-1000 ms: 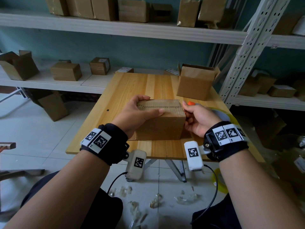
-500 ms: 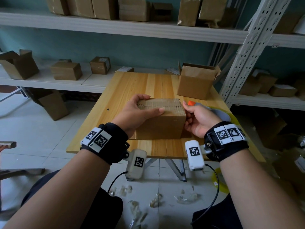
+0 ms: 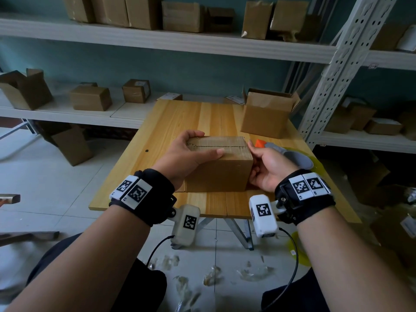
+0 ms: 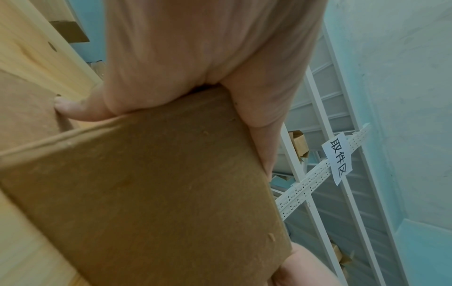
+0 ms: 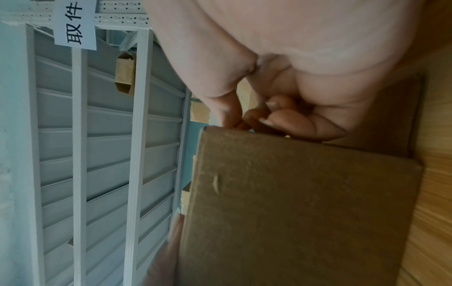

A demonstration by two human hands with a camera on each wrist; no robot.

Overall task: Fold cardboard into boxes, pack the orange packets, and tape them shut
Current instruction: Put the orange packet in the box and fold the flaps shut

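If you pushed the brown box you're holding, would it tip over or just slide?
Probably slide: the closed cardboard box looks wider than tall and sits flat on the smooth wooden table. It likely feels stiff, since its flaps are folded shut. The left hand also steadies it.

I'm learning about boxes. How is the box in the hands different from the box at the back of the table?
The held box has its top flaps folded shut; the back box has its flaps standing open. The left hand grips the held box and the right hand sits at its side; nobody touches the back box. Both are brown cardboard on the wooden table.
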